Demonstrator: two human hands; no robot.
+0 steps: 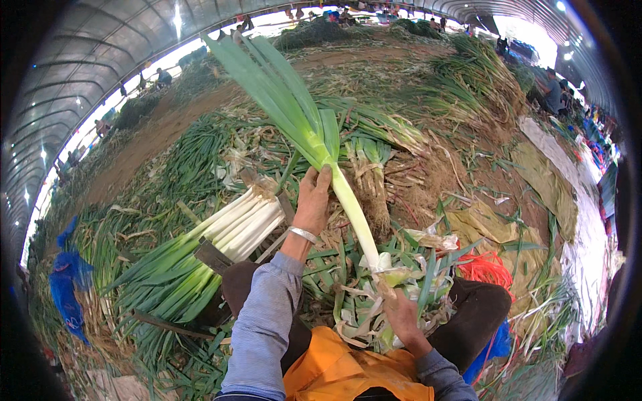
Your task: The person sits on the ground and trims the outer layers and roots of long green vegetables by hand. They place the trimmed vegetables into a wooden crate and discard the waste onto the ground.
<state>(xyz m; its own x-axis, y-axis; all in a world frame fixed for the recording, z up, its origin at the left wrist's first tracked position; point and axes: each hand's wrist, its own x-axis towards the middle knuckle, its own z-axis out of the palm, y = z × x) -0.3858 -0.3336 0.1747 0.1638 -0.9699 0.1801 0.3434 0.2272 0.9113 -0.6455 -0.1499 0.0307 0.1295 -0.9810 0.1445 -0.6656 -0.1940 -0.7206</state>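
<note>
A long green onion (353, 200) slants across the middle of the view, its leaves pointing up and away. My left hand (312, 198), with a pale bracelet at the wrist, is closed around its stalk just below the leaves. Down at the root end, my right hand (403, 313) grips the stalk's lower tip, where pale outer layers (396, 275) hang loose. The fingers there are partly hidden. Left of my left wrist, a bundle of white-stemmed green onions (246, 225) rests on a frame with a dark upright (213, 254).
Leaf scraps (351, 301) lie between my knees. Beyond are untrimmed onions with earthy roots (373, 185) and a larger heap (476, 80). Red plastic twine (484, 270) lies by my right knee, a blue bag (67, 295) at far left. People (551, 92) sit at the right.
</note>
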